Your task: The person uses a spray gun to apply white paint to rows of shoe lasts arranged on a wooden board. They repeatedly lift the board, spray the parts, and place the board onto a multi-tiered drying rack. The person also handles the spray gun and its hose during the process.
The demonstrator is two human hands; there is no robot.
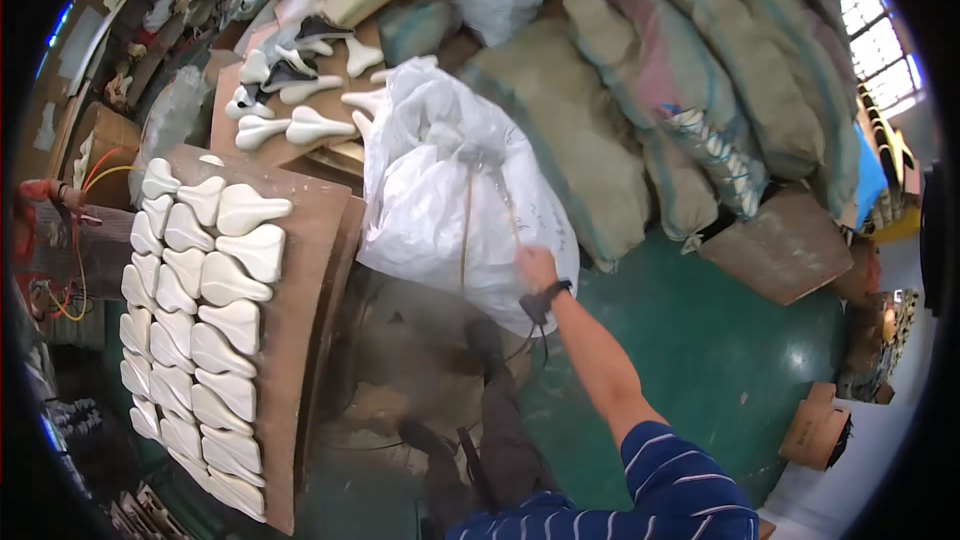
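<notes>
A big white plastic sack stands bunched up in front of me, its top gathered and crumpled. My right hand is closed at the sack's right side, with a dark band on the wrist. A thin pale cord runs from the gathered top down to the fist, which appears to grip its end. Another tan strand hangs down the sack's front. My left hand is out of view. To the left, rows of cream foam bicycle saddle pads lie on a brown board.
Stuffed woven sacks lean together at the back right. More saddle pads lie loose on cardboard behind the board. A brown carton and a small box stand on the green floor. Yellow and orange cables hang at far left.
</notes>
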